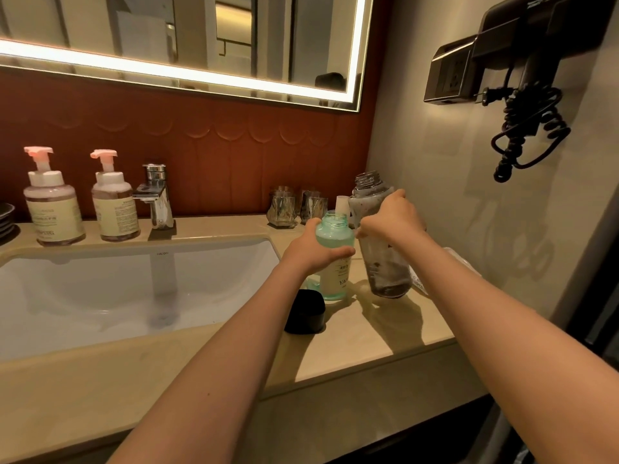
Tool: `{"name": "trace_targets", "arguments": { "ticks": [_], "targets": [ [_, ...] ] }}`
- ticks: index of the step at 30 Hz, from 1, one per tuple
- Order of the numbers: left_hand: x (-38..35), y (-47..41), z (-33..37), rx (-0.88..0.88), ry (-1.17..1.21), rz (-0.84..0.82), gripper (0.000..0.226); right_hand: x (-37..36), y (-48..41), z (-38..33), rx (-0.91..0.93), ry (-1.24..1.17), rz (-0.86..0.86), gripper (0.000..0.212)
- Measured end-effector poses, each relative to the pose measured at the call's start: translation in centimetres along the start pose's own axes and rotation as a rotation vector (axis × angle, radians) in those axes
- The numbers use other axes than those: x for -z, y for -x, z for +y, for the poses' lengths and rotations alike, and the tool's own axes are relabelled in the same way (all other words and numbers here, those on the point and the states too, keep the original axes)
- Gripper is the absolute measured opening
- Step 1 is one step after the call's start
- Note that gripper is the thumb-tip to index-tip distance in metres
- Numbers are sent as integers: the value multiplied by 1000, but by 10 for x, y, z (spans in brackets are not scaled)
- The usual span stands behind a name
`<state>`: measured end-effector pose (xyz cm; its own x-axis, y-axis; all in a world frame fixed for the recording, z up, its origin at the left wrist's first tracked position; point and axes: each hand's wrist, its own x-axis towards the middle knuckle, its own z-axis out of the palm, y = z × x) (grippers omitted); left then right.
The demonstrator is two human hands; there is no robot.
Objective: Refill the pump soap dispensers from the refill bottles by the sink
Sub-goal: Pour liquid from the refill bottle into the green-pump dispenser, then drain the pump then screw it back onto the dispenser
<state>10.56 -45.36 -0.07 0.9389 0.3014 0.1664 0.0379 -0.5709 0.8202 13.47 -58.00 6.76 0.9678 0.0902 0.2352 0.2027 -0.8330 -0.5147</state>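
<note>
My left hand (313,251) grips a small clear bottle of blue-green liquid (335,259), uncapped, standing on the counter right of the sink. My right hand (390,217) holds a taller grey translucent bottle (382,262) with an open threaded neck, upright beside the blue one. A black cap (305,312) lies on the counter just in front of them. Two pump dispensers with pink heads stand at the far left, one (53,209) by the counter's edge, the other (114,204) next to the tap.
A white sink basin (134,289) fills the left of the beige counter (368,339). A chrome tap (155,195) stands behind it. Two glass tumblers (298,205) sit at the back. A wall-mounted hair dryer with a coiled cord (526,122) hangs at right. Dark plates (5,219) are at far left.
</note>
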Motion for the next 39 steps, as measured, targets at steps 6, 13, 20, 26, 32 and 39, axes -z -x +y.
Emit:
{"name": "trace_targets", "arguments": {
  "ticks": [6,13,20,26,32,39],
  "targets": [
    [0,0,-1,54,33,51,104,-3,-4,10,-71,-235,-25,95],
    [0,0,1,64,42,31,100,-10,-10,18,-112,-339,-3,94],
    [-1,-2,-1,64,76,20,102,-13,-11,19,-135,-398,-6,90],
    [1,-3,-2,65,102,-27,101,-18,-13,24,-155,-471,23,89],
    [12,4,-5,-15,10,-278,105,-27,-8,30,-102,-530,138,99],
    [23,-2,-9,-1,-12,-251,93,-34,25,26,343,-390,572,74]
  ]
}}
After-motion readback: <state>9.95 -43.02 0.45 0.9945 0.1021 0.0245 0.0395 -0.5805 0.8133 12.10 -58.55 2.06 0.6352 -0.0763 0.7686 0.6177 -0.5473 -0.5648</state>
